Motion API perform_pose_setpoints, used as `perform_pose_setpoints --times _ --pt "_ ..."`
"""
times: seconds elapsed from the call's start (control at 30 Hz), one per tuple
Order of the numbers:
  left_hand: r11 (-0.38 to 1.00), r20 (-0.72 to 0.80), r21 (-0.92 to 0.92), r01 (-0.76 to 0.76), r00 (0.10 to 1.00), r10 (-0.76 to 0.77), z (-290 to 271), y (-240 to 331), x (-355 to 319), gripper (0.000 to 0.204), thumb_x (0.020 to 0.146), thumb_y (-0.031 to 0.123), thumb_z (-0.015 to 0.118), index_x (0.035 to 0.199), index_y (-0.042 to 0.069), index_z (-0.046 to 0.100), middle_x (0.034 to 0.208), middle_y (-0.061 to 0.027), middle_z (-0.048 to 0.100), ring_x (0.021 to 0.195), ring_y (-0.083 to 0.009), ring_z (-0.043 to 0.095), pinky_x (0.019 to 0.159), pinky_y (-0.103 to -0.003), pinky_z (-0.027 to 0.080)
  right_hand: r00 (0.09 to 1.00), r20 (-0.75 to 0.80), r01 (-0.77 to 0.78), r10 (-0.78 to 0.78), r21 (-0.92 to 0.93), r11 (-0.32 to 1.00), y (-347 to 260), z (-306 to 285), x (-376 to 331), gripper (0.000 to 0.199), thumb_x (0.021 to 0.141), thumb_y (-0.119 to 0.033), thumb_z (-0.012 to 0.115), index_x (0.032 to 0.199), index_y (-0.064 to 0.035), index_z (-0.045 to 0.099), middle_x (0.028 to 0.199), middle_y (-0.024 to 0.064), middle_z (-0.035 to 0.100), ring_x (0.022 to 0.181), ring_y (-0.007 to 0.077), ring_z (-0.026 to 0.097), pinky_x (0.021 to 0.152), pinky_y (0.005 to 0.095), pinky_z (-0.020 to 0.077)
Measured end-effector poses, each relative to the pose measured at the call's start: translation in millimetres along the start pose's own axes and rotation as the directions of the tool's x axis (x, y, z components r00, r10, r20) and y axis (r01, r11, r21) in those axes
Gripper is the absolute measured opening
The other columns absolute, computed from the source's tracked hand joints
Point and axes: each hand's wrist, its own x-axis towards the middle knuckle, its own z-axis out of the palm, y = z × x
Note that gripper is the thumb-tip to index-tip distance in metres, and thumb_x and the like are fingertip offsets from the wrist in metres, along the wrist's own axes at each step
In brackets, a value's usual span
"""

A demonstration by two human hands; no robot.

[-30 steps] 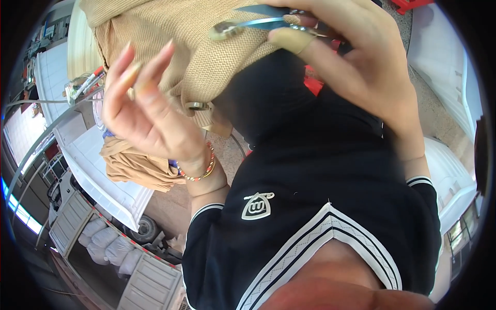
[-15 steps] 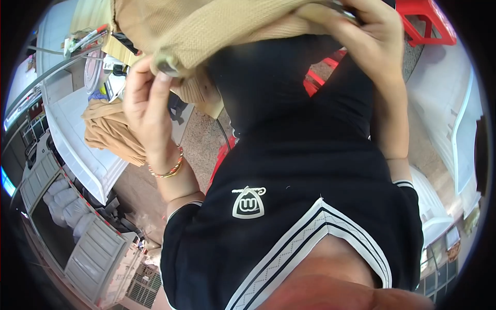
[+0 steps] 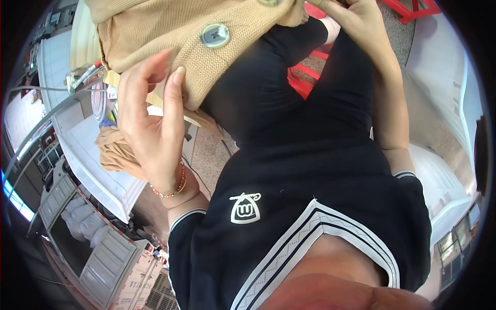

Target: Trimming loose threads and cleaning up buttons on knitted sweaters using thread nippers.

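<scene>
A tan ribbed-knit cardigan (image 3: pixel 150 31) lies across the top of the view, its button band (image 3: pixel 206 70) running slantwise over my dark-clad lap. A large grey-green button (image 3: pixel 215 35) faces up on the band, with a pale tuft of thread at its edge. Part of another button (image 3: pixel 269 1) shows at the upper edge. My left hand (image 3: pixel 150 121) hovers by the lower end of the band, thumb and fingers apart, holding nothing. At the band's far right end, my right hand (image 3: pixel 356 20) grips the cardigan's corner; the upper edge cuts off its fingertips.
More tan knit cloth (image 3: pixel 118 150) is heaped at the left on a white tray-like surface (image 3: pixel 98 170). Pens and small tools (image 3: pixel 85 77) lie beyond it. Red plastic stools (image 3: pixel 413 9) stand below and at the upper right. White plastic panels (image 3: pixel 439 77) line the right side.
My left hand has let go of the button end of the band and opened. The band now lies flatter with its button showing. My right hand has shifted up and slightly left.
</scene>
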Motion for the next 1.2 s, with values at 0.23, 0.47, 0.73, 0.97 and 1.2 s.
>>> perform_pose_setpoints --times 0.23,0.47,0.73,0.97,1.2 --pt "0.988 -0.026 0.054 -0.143 0.989 0.145 17.2 33.9 24.1 0.026 0.076 -0.001 0.075 0.101 0.005 0.072 0.093 -0.0059 0.063 0.077 -0.0143 0.056 0.065 -0.024 0.045 0.993 0.02 0.111 -0.117 0.196 0.974 -47.2 9.5 -12.1 0.021 0.084 0.002 0.069 0.104 0.0026 0.068 0.091 0.0024 0.068 0.077 0.0049 0.058 0.066 0.0191 0.045" --pt "0.944 0.031 0.009 -0.328 0.944 0.328 25.0 24.6 36.2 0.033 0.074 -0.009 0.072 0.103 0.007 0.072 0.093 -0.0068 0.061 0.077 -0.0141 0.058 0.064 -0.023 0.045 0.976 0.212 -0.025 -0.052 0.341 0.94 -50.9 22.1 -1.0 0.029 0.08 0.006 0.063 0.109 0.0039 0.066 0.089 0.0043 0.067 0.074 0.0059 0.058 0.064 0.0187 0.044" --pt "0.907 0.096 0.021 -0.421 0.904 0.417 20.6 18.4 48.6 0.034 0.072 -0.008 0.073 0.102 0.006 0.073 0.092 -0.0073 0.061 0.08 -0.0151 0.059 0.066 -0.023 0.046 0.845 0.052 0.526 -0.532 0.092 0.845 -29.2 31.8 7.6 0.021 0.076 0.009 0.06 0.096 0.0035 0.066 0.075 0.0047 0.065 0.066 0.0059 0.055 0.055 0.0212 0.0403" --pt "0.923 -0.003 -0.161 -0.349 0.936 0.353 17.6 9.5 41.1 0.028 0.072 -0.007 0.071 0.098 0.003 0.072 0.09 -0.0073 0.063 0.084 -0.0194 0.061 0.073 -0.027 0.048 0.972 0.141 0.155 -0.189 0.218 0.964 -58.8 21.6 -5.5 0.024 0.075 0.011 0.059 0.096 0.0022 0.065 0.077 0.0053 0.064 0.062 0.006 0.054 0.053 0.0224 0.0403" --pt "0.824 0.102 -0.026 -0.566 0.819 0.565 11.2 7.4 54.8 0.031 0.069 -0.007 0.073 0.097 0.005 0.073 0.091 -0.0082 0.064 0.083 -0.0191 0.062 0.069 -0.026 0.048 0.944 0.182 0.259 -0.276 0.113 0.959 -62.5 22.2 -10.5 0.03 0.069 0.009 0.061 0.097 -0.0018 0.066 0.076 0.0079 0.064 0.059 0.016 0.059 0.053 0.0252 0.0433"
